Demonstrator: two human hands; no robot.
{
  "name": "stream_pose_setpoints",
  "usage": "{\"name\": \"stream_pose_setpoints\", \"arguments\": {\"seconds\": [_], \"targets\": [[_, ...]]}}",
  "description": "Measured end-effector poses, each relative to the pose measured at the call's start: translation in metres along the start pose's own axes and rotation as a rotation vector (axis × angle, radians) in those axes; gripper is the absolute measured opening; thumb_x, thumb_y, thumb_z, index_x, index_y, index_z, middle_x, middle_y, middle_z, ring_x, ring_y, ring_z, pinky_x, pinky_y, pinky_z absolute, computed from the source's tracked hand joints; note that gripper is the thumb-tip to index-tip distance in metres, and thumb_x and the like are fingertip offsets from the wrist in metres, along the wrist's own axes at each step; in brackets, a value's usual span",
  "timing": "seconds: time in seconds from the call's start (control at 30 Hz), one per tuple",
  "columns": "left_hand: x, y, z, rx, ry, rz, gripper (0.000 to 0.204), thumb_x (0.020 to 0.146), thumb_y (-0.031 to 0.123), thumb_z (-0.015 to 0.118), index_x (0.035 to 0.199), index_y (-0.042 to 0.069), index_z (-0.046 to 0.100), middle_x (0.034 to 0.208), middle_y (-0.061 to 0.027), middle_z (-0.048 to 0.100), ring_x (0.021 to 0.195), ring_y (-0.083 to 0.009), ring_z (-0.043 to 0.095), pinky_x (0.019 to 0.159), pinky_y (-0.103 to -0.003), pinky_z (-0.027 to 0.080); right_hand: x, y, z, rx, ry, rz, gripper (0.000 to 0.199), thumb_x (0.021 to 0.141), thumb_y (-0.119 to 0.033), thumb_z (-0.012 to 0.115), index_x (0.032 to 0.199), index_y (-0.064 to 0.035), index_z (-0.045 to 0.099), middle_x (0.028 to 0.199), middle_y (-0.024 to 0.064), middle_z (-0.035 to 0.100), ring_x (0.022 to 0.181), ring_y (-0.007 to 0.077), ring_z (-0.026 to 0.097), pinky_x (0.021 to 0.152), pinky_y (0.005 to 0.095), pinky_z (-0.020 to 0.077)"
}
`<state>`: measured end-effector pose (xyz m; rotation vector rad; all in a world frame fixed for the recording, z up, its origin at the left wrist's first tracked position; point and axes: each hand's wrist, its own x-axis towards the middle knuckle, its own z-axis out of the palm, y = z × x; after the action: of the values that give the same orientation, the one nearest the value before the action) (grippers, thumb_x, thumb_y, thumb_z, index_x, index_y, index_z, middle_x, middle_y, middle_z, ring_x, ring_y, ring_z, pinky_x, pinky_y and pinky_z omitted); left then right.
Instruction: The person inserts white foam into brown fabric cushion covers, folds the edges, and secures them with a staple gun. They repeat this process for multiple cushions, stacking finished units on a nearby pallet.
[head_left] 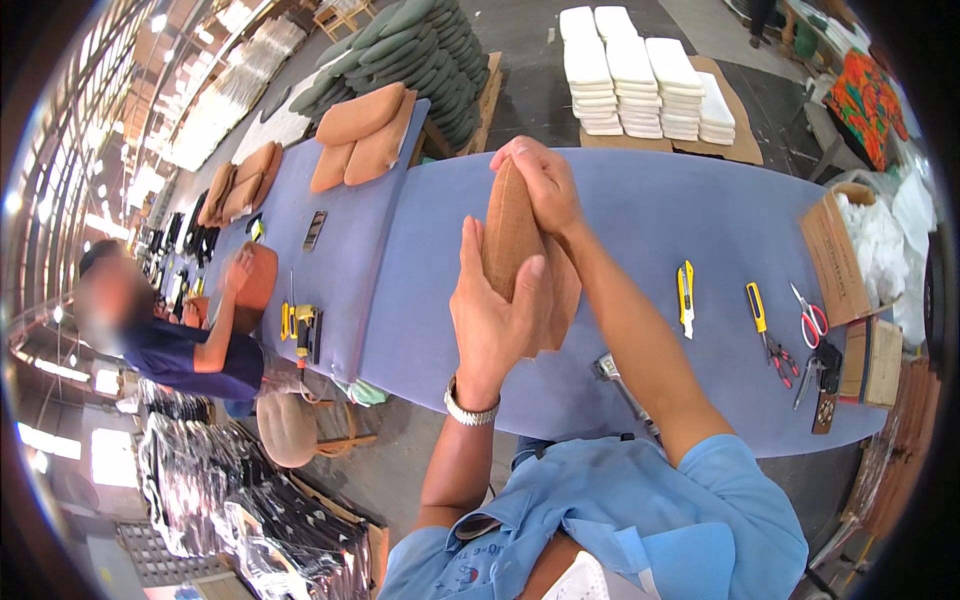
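Note:
A brown fabric-covered cushion [515,230] stands on its edge above the blue-covered table [450,250], held between both hands. My left hand [495,315] clasps its near side, fingers stretched along the left face and thumb on the right. At the far upper end, my right hand [545,185] curls its fingers over the top edge. Below the right forearm, more of the brown cover [562,300] shows, partly hidden by my hands. Right of that forearm lies a yellow utility knife [686,300]. A staple gun [615,372] sits near the table's front edge, partly behind my arm.
On the right lie a yellow-handled screwdriver [756,305], pliers [780,362], scissors [812,318] and a cardboard box [835,255]. Brown cushions [362,140] and a yellow nail gun [305,330] are on the left table, where a co-worker [200,350] handles another cushion. White pads [630,75] are stacked beyond.

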<state>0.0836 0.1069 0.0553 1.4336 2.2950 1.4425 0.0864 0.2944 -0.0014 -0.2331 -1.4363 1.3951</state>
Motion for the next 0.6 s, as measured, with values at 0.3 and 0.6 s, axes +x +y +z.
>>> {"name": "stream_pose_setpoints", "arguments": {"seconds": [0.3,0.6], "targets": [[0.018,-0.015,0.02,-0.083,-0.088,0.176,0.056,0.102,0.019,0.058,0.145,-0.015,0.046,0.127,-0.0364,0.065,0.116,-0.045,0.068,0.094,-0.044,0.056,-0.005,-0.008,-0.022,-0.263,0.003,-0.112,0.036,0.109,-0.028,0.046,0.128,-0.0033,0.065,0.134,0.0162,0.063,0.125,0.0212,0.057,0.11,0.0354,0.042],[0.001,-0.011,0.025,-0.112,-0.129,0.266,0.064,0.1,0.011,0.057,0.155,-0.01,0.033,0.152,-0.0355,0.046,0.139,-0.0479,0.051,0.114,-0.044,0.043,-0.029,-0.022,-0.036,-0.263,-0.04,-0.183,0.045,0.103,-0.026,0.055,0.142,-0.0037,0.059,0.15,0.0212,0.052,0.142,0.03,0.046,0.119,0.0416,0.0338]]}}
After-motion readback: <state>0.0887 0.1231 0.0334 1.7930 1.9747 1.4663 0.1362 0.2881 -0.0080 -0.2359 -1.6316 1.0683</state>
